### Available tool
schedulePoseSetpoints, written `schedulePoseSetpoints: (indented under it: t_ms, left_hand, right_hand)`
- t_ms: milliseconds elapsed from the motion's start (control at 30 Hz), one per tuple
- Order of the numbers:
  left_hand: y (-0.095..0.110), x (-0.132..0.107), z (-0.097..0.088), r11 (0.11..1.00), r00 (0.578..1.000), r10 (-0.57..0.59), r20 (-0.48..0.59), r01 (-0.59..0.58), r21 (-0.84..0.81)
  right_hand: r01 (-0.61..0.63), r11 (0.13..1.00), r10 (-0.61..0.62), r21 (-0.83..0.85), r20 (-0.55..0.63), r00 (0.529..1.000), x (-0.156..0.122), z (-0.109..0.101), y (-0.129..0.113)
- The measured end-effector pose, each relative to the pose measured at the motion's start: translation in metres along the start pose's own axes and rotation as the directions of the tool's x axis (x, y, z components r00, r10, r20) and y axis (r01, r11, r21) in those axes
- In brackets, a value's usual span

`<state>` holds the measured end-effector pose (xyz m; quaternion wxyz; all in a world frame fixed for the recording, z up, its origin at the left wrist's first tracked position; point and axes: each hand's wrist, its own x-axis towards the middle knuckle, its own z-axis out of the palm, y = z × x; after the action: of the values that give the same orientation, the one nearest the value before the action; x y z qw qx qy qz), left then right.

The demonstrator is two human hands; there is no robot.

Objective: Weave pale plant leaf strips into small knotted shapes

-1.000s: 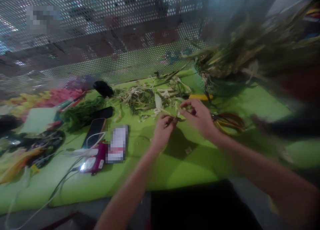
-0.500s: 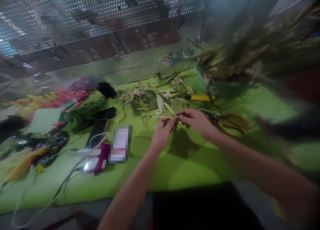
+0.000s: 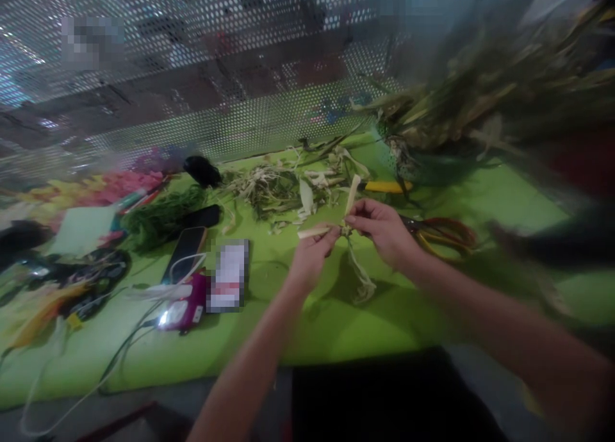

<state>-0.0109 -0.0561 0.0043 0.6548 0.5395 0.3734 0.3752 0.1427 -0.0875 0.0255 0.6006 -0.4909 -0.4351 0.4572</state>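
Both hands meet above a bright green table (image 3: 298,339). My left hand (image 3: 311,255) pinches the pale end of a dried leaf strip (image 3: 312,231) that points left. My right hand (image 3: 382,227) is closed on the same strip, with one pale end (image 3: 352,193) sticking up and a thin frayed tail (image 3: 360,278) hanging down to the table. A heap of dried leaf scraps (image 3: 283,186) lies just beyond my fingers.
Red and yellow handled scissors (image 3: 439,232) lie right of my right hand, a yellow-handled tool (image 3: 387,187) behind it. A basket of dried stalks (image 3: 451,128) stands at the back right. Phones (image 3: 185,246), a pink device with cables (image 3: 185,309) and coloured flowers (image 3: 110,187) lie left.
The strip has been bent: one end now points up from my right hand and a frayed tail hangs below. Both hands stayed close together in the same spot.
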Motion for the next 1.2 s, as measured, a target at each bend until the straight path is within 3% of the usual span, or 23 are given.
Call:
schedulePoseSetpoints:
  t_ms: [200,267,367,500,567,667,867,1033,1200]
  left_hand:
    - [-0.004,0.001,-0.001,0.998,0.996,0.059,-0.062,-0.057,0.024]
    - [-0.006,0.002,-0.001,0.996,0.989,0.074,-0.128,-0.068,0.050]
    - [-0.008,0.004,-0.001,0.996,0.979,0.073,-0.191,-0.061,0.070]
    - [-0.011,0.004,0.003,0.999,0.973,0.039,-0.226,-0.032,0.033]
    - [-0.013,0.003,0.005,0.999,0.977,0.033,-0.209,-0.036,-0.010]
    - [-0.015,0.000,0.008,0.997,0.985,0.018,-0.170,-0.031,-0.076]
    - [-0.015,-0.004,0.011,0.997,0.999,0.038,-0.030,-0.040,-0.069]
    - [-0.010,0.003,-0.010,0.999,0.999,0.050,-0.011,-0.050,0.002]
    - [0.003,0.008,-0.034,0.995,0.991,0.012,0.131,-0.025,0.097]
  right_hand:
    - [0.015,0.985,-0.009,-0.174,0.033,0.999,0.006,-0.007,0.001]
    - [0.093,0.948,-0.096,-0.304,0.005,0.995,0.006,-0.010,0.001]
    - [0.257,0.851,-0.319,-0.458,-0.061,0.946,0.000,-0.011,0.000]
    - [0.396,0.766,-0.393,-0.506,0.118,0.912,-0.011,-0.004,0.000]
    - [0.397,0.743,-0.378,-0.538,0.153,0.913,-0.013,0.000,0.002]
    - [0.349,0.694,-0.373,-0.630,0.099,0.922,-0.011,0.001,0.006]
    - [0.295,0.560,-0.398,-0.774,0.061,0.915,-0.008,-0.002,0.008]
    - [0.320,0.495,-0.391,-0.808,0.122,0.912,-0.008,-0.006,0.005]
    - [0.360,0.419,-0.356,-0.834,0.214,0.910,-0.009,-0.010,0.006]
